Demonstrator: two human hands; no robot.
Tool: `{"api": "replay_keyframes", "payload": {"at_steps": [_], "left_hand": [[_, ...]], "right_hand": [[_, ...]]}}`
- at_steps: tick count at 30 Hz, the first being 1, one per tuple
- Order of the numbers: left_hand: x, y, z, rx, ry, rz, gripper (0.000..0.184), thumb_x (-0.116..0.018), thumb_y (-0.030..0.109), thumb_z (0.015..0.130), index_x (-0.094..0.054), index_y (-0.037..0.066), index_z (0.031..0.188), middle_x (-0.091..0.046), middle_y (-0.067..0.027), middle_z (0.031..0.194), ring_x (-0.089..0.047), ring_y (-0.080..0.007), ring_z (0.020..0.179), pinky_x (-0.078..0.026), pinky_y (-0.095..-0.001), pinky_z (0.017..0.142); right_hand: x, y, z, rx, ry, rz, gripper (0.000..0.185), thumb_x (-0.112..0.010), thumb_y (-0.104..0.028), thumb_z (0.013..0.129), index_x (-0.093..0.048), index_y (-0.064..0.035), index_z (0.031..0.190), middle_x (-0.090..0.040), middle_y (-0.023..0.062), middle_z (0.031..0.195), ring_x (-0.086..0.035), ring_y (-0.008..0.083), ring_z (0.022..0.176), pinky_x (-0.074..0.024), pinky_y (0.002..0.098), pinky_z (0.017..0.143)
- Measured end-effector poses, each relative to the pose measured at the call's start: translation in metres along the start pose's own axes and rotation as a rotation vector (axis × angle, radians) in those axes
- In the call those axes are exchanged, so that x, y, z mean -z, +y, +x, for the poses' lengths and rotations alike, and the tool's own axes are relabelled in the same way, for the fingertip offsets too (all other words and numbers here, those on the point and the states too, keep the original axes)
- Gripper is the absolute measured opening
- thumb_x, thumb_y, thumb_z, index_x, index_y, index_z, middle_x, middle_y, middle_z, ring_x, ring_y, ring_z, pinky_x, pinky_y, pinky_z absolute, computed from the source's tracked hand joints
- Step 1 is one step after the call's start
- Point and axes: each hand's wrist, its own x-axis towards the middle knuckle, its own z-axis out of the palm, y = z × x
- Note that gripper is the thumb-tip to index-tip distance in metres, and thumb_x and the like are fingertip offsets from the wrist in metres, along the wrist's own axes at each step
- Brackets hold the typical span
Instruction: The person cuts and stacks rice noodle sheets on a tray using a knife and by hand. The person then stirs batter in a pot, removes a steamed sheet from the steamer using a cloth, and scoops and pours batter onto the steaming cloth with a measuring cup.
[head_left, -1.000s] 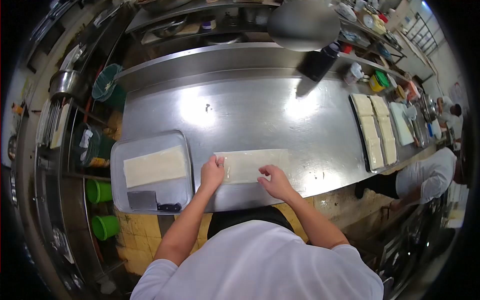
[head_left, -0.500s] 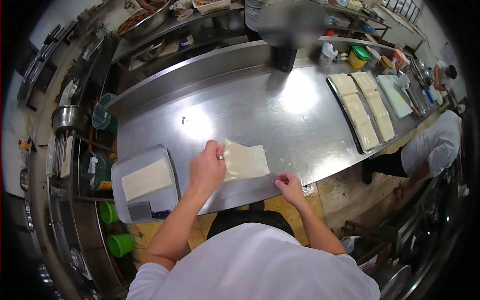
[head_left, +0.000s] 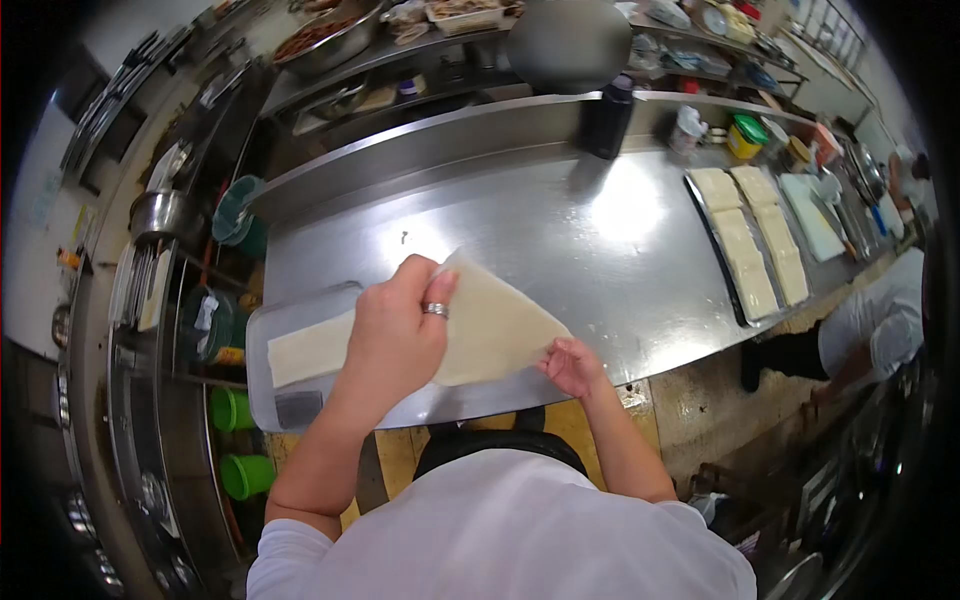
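Observation:
A thin pale dough sheet (head_left: pixel 495 325) hangs raised above the metal table (head_left: pixel 480 220). My left hand (head_left: pixel 400 320), with a ring on one finger, pinches its upper left corner. At the sheet's right corner, my right hand (head_left: pixel 573 367) has its fingers closed on the edge. Left of them lies a clear tray (head_left: pixel 258 370) holding another pale sheet (head_left: pixel 310 348), partly hidden behind my left hand and forearm. The blade of a cleaver (head_left: pixel 298 409) shows in that tray; its handle is hidden.
At the right stands a dark tray (head_left: pixel 718 255) with several dough pieces. A dark bottle (head_left: pixel 607 118) and tubs, one yellow with a green lid (head_left: pixel 746 137), line the back. Green buckets (head_left: pixel 246 476) are at lower left. A person in white (head_left: pixel 880 315) is at right.
The dough sheet has come up off the table, raised by my left hand. My right hand has moved from beside the sheet onto its right corner.

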Motion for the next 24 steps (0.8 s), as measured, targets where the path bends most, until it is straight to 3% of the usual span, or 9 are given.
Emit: {"api": "replay_keyframes", "payload": {"at_steps": [1,4,7,11,15,17,22,24], "left_hand": [[0.012,-0.018,-0.007,0.041,0.017,0.018,0.021,-0.061,0.015,0.103,-0.061,-0.002,0.091,-0.056,-0.0177,0.063,-0.054,-0.0277,0.055,-0.041,-0.0394,0.055],[0.041,-0.098,-0.031,0.173,0.098,0.088,0.023,-0.06,0.017,0.103,-0.061,-0.002,0.09,-0.057,-0.0192,0.065,-0.053,-0.0318,0.056,-0.041,-0.0414,0.056],[0.062,-0.196,-0.068,0.367,0.157,0.143,0.025,-0.058,0.021,0.103,-0.059,-0.001,0.091,-0.061,-0.026,0.072,-0.059,-0.0509,0.072,-0.044,-0.0542,0.064],[0.083,-0.332,-0.125,0.56,0.225,0.13,0.027,-0.058,0.024,0.103,-0.059,-0.001,0.091,-0.063,-0.0258,0.075,-0.06,-0.0509,0.075,-0.045,-0.0546,0.067],[0.108,-0.457,-0.169,0.644,0.327,0.006,0.028,-0.058,0.025,0.103,-0.061,-0.001,0.093,-0.065,-0.0249,0.079,-0.063,-0.0482,0.077,-0.047,-0.0522,0.069],[0.119,-0.489,-0.17,0.671,0.349,-0.048,0.028,-0.058,0.025,0.104,-0.062,0.0,0.094,-0.066,-0.0247,0.08,-0.064,-0.047,0.078,-0.048,-0.051,0.069],[0.14,-0.535,-0.146,0.722,0.304,-0.071,0.028,-0.057,0.026,0.104,-0.063,0.0,0.096,-0.067,-0.0252,0.081,-0.065,-0.0463,0.079,-0.048,-0.051,0.071],[0.142,-0.549,-0.137,0.728,0.305,-0.08,0.029,-0.058,0.027,0.104,-0.063,0.0,0.096,-0.067,-0.0254,0.082,-0.065,-0.0465,0.079,-0.048,-0.0516,0.072]], "right_hand": [[-0.004,0.011,0.007,-0.044,-0.06,-0.006,0.042,-0.067,-0.013,0.097,-0.058,0.0031,0.135,-0.067,0.0153,0.131,-0.068,0.0252,0.112,-0.0555,0.0394,0.097],[-0.081,0.043,0.019,-0.098,0.326,-0.251,0.033,-0.065,-0.01,0.099,-0.062,0.0039,0.129,-0.071,0.0144,0.122,-0.071,0.0261,0.107,-0.0569,0.0422,0.096],[-0.118,0.086,0.047,-0.171,0.345,-0.447,0.027,-0.061,-0.007,0.101,-0.064,0.0051,0.126,-0.072,0.0138,0.119,-0.07,0.0257,0.109,-0.0565,0.0427,0.098],[-0.155,0.156,0.1,-0.3,0.38,-0.836,0.026,-0.054,-0.006,0.104,-0.064,0.0044,0.125,-0.072,0.0132,0.113,-0.072,0.0222,0.097,-0.0613,0.039,0.085],[-0.184,0.234,0.177,-0.303,0.437,-1.001,0.027,-0.052,-0.005,0.103,-0.065,0.0029,0.125,-0.073,0.0113,0.109,-0.072,0.0192,0.088,-0.0618,0.0358,0.07],[-0.192,0.251,0.205,-0.287,0.428,-1.028,0.027,-0.052,-0.004,0.102,-0.065,0.0027,0.124,-0.073,0.0103,0.107,-0.072,0.018,0.085,-0.061,0.0342,0.066],[-0.189,0.276,0.257,-0.293,0.449,-1.125,0.03,-0.051,-0.002,0.102,-0.064,0.0028,0.128,-0.073,0.0098,0.105,-0.071,0.0175,0.083,-0.0605,0.0328,0.068],[-0.199,0.284,0.27,-0.243,0.49,-1.079,0.026,-0.053,-0.003,0.101,-0.066,0.0013,0.123,-0.072,0.0074,0.097,-0.066,0.013,0.071,-0.0522,0.028,0.058]]}}
